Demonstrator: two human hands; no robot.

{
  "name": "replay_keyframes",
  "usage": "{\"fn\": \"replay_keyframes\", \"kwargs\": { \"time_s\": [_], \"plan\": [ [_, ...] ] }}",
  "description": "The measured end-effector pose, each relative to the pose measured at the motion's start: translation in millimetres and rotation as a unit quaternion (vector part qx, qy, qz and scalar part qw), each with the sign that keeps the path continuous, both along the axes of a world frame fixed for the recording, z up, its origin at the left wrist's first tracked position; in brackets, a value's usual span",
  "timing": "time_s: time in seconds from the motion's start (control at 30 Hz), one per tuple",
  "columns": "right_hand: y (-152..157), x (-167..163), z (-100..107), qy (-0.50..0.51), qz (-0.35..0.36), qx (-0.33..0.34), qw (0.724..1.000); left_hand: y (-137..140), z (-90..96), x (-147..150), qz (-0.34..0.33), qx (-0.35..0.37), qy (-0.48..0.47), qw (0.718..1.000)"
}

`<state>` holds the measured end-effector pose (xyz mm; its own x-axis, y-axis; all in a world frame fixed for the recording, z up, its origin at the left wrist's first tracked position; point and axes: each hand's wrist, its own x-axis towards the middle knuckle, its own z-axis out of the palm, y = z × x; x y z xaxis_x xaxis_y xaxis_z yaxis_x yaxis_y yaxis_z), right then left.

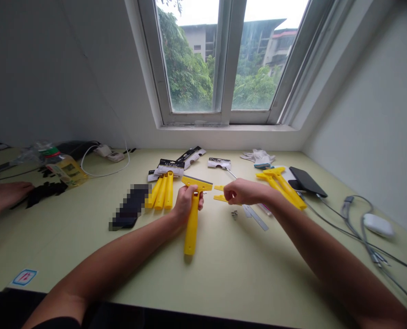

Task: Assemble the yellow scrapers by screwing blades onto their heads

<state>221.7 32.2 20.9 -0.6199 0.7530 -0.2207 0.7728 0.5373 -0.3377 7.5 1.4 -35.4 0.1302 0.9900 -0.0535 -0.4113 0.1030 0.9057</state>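
My left hand [185,201] is closed around the neck of a yellow scraper [191,224], its wide head with a dark blade edge at the top and its handle slanting down toward me. To its right, my right hand [240,191] is curled shut. A thin metal shaft [231,173], like that of a screwdriver, sticks out up and left from behind this hand; its handle is hidden. Two small yellow clamp plates [219,197] lie at the right fingertips. Below are small screws [234,214] and flat metal blades [258,218].
Yellow scraper handles [160,192] with card packaging [171,167] lie left, beside a dark phone [131,205]. Two yellow scrapers [285,187], another phone [308,180], cables [357,233] and a white case [378,225] are right. Another person's hand [9,192] rests far left near a bottle [66,169].
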Motion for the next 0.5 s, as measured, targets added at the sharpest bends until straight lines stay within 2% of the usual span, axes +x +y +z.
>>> {"fn": "replay_keyframes", "kwargs": {
  "time_s": [0.17,0.33,0.4,0.5],
  "plan": [
    [5.7,-2.4,-20.6,-0.031,0.008,-0.015,0.999,8.0,5.0,-6.5,0.033,0.001,0.0,0.999],
    [1.9,-4.9,-19.7,-0.039,0.019,-0.046,0.998,6.1,4.8,-5.5,0.012,-0.01,0.006,1.0],
    [0.5,-10.3,-18.1,-0.016,0.02,-0.018,1.0,6.0,4.0,-5.4,0.012,-0.004,0.004,1.0],
    [2.3,-25.1,-20.2,0.025,0.003,0.093,0.995,7.6,3.1,-6.8,0.02,0.006,-0.004,1.0]
  ]
}}
